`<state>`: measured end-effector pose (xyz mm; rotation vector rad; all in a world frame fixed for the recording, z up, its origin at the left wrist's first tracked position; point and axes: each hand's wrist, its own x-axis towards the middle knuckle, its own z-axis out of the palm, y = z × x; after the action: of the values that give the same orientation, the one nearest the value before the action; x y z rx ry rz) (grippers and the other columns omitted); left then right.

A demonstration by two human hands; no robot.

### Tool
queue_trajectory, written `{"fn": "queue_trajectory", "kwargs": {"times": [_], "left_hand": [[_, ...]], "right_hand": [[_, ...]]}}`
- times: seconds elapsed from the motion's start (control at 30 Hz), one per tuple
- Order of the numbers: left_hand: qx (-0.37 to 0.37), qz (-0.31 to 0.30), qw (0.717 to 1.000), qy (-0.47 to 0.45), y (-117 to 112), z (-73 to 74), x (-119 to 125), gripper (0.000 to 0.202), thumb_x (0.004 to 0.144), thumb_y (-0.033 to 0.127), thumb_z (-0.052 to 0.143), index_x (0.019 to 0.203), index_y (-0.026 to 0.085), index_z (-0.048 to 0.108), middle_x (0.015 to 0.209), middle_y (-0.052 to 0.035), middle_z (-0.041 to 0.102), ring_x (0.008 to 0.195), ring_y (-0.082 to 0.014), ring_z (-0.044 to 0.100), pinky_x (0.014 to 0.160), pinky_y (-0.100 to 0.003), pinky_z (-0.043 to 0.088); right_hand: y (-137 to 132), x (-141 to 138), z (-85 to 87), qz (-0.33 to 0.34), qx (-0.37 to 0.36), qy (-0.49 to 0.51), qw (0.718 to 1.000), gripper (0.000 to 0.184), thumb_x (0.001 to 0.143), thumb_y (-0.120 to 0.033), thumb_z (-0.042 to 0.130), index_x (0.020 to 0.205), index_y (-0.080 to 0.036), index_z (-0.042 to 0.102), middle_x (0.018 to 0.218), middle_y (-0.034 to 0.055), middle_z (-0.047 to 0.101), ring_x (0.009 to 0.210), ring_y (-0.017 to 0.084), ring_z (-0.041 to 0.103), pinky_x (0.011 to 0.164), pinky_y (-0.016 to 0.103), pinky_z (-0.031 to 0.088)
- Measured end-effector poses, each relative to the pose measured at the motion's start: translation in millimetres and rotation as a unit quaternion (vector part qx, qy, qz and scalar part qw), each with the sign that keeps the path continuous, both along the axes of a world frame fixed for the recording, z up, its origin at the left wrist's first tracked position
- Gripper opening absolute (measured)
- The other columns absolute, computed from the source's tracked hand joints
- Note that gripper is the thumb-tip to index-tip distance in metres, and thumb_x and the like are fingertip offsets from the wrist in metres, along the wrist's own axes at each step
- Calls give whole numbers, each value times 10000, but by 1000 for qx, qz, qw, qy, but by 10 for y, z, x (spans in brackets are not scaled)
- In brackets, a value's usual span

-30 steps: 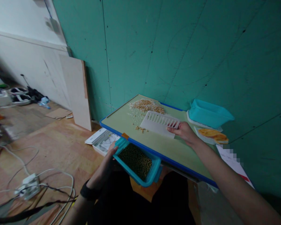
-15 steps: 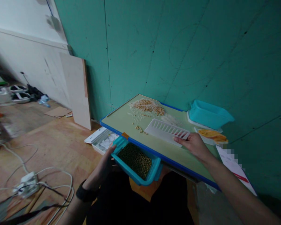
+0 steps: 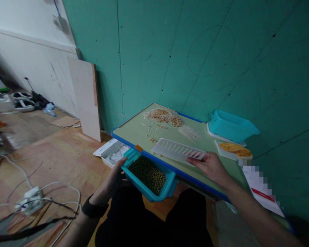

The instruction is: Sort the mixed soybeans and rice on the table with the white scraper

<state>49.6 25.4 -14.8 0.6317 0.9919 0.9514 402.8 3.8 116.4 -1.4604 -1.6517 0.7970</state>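
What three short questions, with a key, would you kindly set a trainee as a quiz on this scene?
1. Which hand holds the white slotted plate?
2. True or false: the turquoise tub at the left hand contains only white grains.
3. Where is the pile of yellow and white grains? A: on the tabletop; B: on the floor; C: in the turquoise tub.
Key: 1. The right hand. 2. False; dark green and yellow pieces show in it. 3. A.

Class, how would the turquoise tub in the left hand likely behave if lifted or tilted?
The turquoise tub probably feels stiff, since it shows no sagging. The many beans inside may make it fairly heavy. If tilted, these would likely slide out, being loose and uncovered.
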Motion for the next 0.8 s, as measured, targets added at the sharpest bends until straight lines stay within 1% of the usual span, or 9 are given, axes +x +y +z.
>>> {"fn": "queue_trajectory", "kwargs": {"times": [0.1, 0.17, 0.3, 0.43, 0.53, 0.63, 0.8], "left_hand": [[-3, -1, 1000, -3, -14, 5, 0, 788, 883, 729, 706, 1456, 189, 683, 1264, -158, 845, 1225, -455, 754, 885, -541, 641], [-5, 6, 1000, -6, -33, 7, -4, 751, 904, 709, 701, 1453, 197, 682, 1260, -148, 846, 1224, -446, 756, 887, -530, 638], [-4, 10, 1000, -8, -37, -6, -38, 736, 895, 699, 720, 1407, 171, 698, 1211, -156, 854, 1238, -456, 744, 858, -515, 635], [-20, -1, 1000, 4, 16, -27, -85, 777, 811, 753, 743, 1319, 166, 741, 1139, -169, 864, 1212, -471, 749, 805, -512, 640], [-19, 2, 1000, 19, 52, -41, -114, 799, 792, 766, 743, 1326, 172, 736, 1148, -169, 862, 1156, -466, 768, 790, -516, 640], [-14, 9, 999, 36, 71, -58, -142, 838, 784, 780, 739, 1359, 170, 719, 1160, -166, 858, 1106, -455, 782, 785, -517, 640], [-12, 4, 999, 35, 74, -74, -179, 869, 764, 799, 736, 1355, 162, 725, 1174, -171, 857, 1083, -451, 783, 787, -522, 647]], "right_hand": [[-32, -111, -1, 3, 3, 1, 1000, 358, 791, -574, 839, 873, -230, 895, 927, 96, 872, 902, 348, 842, 845, 461, 692], [2, -106, 3, -15, 25, -3, 1000, 381, 788, -598, 836, 867, -229, 888, 922, 98, 871, 910, 354, 841, 859, 473, 689], [142, 89, -3, -68, 65, -26, 995, 406, 765, -613, 843, 833, -214, 871, 914, 112, 867, 943, 379, 837, 899, 503, 675], [256, 259, -50, -95, 69, -43, 992, 425, 739, -625, 836, 814, -208, 864, 902, 122, 865, 927, 397, 835, 866, 519, 671], [305, 247, -62, -81, 57, -45, 994, 424, 734, -618, 837, 811, -202, 863, 893, 119, 865, 909, 390, 833, 857, 512, 668], [318, 151, -42, -62, 43, -31, 997, 431, 727, -618, 854, 824, -198, 865, 902, 114, 866, 911, 376, 833, 850, 495, 671], [212, -16, -26, -18, 16, -3, 1000, 395, 736, -584, 874, 854, -207, 880, 895, 100, 866, 888, 345, 833, 839, 464, 679]]}}
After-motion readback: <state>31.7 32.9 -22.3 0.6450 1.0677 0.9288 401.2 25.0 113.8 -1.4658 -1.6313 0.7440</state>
